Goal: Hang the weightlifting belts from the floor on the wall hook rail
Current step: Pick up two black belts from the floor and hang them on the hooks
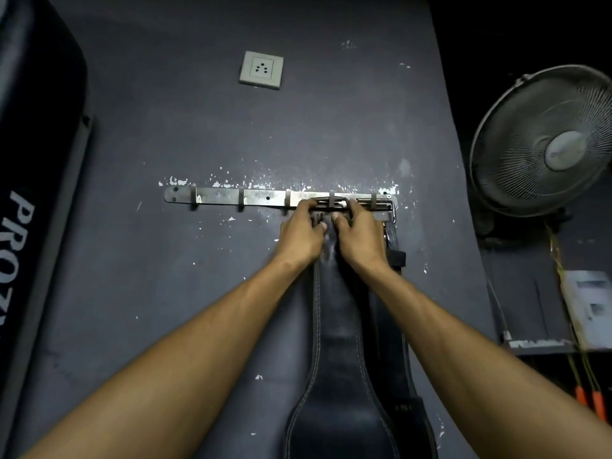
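Black belt [334,342] with pale stitching; silver rail [231,195] on grey wall [198,134].

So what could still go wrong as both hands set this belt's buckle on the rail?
1. The left hand and right hand cover the buckle at the hook, so it may sit only on the tip; the stitched belt could slip off once released.
2. A second belt hangs right beside it; jostling might unseat that one.
3. Paint has flaked around the rail, so its fixing may be weak.
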A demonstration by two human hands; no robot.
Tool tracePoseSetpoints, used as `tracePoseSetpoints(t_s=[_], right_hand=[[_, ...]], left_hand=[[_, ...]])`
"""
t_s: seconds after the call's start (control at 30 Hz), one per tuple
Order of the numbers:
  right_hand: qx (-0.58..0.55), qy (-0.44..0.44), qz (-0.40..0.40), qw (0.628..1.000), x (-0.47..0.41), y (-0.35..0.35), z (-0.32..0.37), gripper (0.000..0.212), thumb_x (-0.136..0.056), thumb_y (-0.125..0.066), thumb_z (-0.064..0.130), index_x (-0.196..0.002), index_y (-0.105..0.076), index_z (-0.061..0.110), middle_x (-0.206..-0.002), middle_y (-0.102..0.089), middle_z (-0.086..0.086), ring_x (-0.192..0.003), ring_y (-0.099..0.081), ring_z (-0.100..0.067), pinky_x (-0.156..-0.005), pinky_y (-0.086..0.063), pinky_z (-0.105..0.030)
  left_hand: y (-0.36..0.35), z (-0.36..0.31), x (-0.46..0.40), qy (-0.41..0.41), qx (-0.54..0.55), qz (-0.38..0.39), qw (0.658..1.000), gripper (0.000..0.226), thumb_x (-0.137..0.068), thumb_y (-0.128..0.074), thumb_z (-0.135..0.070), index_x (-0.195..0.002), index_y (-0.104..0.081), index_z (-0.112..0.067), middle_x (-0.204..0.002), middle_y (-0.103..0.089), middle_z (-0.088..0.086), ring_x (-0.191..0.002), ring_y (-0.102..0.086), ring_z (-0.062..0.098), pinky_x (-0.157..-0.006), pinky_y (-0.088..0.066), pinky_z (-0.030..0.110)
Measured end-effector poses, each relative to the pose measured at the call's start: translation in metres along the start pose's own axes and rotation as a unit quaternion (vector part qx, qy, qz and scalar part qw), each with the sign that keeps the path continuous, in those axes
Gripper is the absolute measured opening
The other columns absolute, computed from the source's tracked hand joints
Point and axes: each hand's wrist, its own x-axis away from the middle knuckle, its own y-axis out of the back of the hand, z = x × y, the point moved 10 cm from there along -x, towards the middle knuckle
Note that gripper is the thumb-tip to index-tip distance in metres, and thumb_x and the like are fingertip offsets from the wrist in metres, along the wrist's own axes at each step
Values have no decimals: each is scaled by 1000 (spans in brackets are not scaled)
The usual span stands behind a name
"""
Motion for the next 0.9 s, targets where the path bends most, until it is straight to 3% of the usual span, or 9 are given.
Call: tracePoseSetpoints(t_s=[0.13, 0.27, 0.33, 0.43, 0.57, 0.67, 0.77, 0.83, 0.9], right_hand=[[18, 5, 19, 1000, -1, -1, 4, 21, -103, -59, 24, -115, -68, 9, -103, -77, -12, -102, -70, -34, -86, -54, -41], [-49, -31, 9, 998, 15, 2, -7, 35, -103, -63, 28, -131, -65, 8, -124, -74, -12, -117, -67, -29, -95, -50, -33], [-63, -55, 16, 996, 37, -2, -22, 33, -104, -60, 36, -120, -70, 9, -118, -76, -12, -113, -68, -32, -88, -48, -33], [-11, -76, 20, 997, 78, -3, -50, 44, -107, -48, 46, -81, -64, 14, -95, -75, -21, -97, -68, -43, -76, -46, -40], [45, -61, 16, 997, 103, -4, -63, 54, -110, -40, 48, -85, -66, 8, -92, -74, -27, -90, -68, -47, -72, -47, -44], [-36, -75, 14, 996, 102, -7, -64, 53, -110, -45, 44, -77, -63, 6, -76, -71, -16, -72, -65, -31, -65, -46, -40], [-124, -76, 51, 988, 115, -7, -65, 44, -108, -50, 44, -91, -67, 6, -83, -74, -7, -76, -64, -15, -72, -48, -35], [-108, -76, 103, 986, 141, -10, -74, 38, -105, -50, 53, -107, -66, 18, -97, -76, 6, -92, -69, -12, -82, -51, -32], [-55, -69, 147, 985, 175, -13, -89, 38, -102, -50, 59, -106, -61, 23, -92, -73, 10, -88, -68, -10, -80, -51, -33]], left_hand=[[9, 3, 6, -2, 38, -33, 999, 43, -97, -65, -12, -138, -53, -18, -110, -73, 4, -104, -69, 22, -78, -41, 14], [11, 19, 30, 29, 117, -32, 992, 46, -98, -67, -12, -137, -44, -18, -78, -64, -4, -63, -62, 4, -58, -53, 19], [-3, 41, 53, 85, 129, 6, 988, 28, -101, -64, -27, -120, -55, -8, -84, -65, 11, -69, -66, 16, -56, -59, 34], [-36, 71, 90, 133, 105, 102, 980, 53, -105, -50, -45, -93, -65, 4, -86, -71, 32, -74, -73, 40, -54, -61, 38], [-39, 82, 110, 103, 64, 61, 991, 58, -108, -46, -44, -61, -47, -10, -59, -56, 5, -64, -51, 23, -68, -47, 36], [-38, 78, 115, 101, 108, 23, 989, 52, -109, -45, -40, -74, -67, -8, -76, -74, 6, -75, -62, 20, -74, -54, 35], [-44, 69, 132, 97, 221, 40, 970, 39, -111, -44, -31, -109, -77, -10, -106, -79, 4, -109, -74, 23, -100, -56, 37], [-48, 76, 156, 78, 188, 74, 976, 39, -111, -44, -32, -123, -72, -8, -120, -77, 6, -120, -70, 21, -110, -51, 42], [-52, 98, 187, 78, 118, 127, 982, 44, -110, -45, -37, -117, -73, -4, -115, -78, 6, -112, -72, 21, -107, -52, 45]])
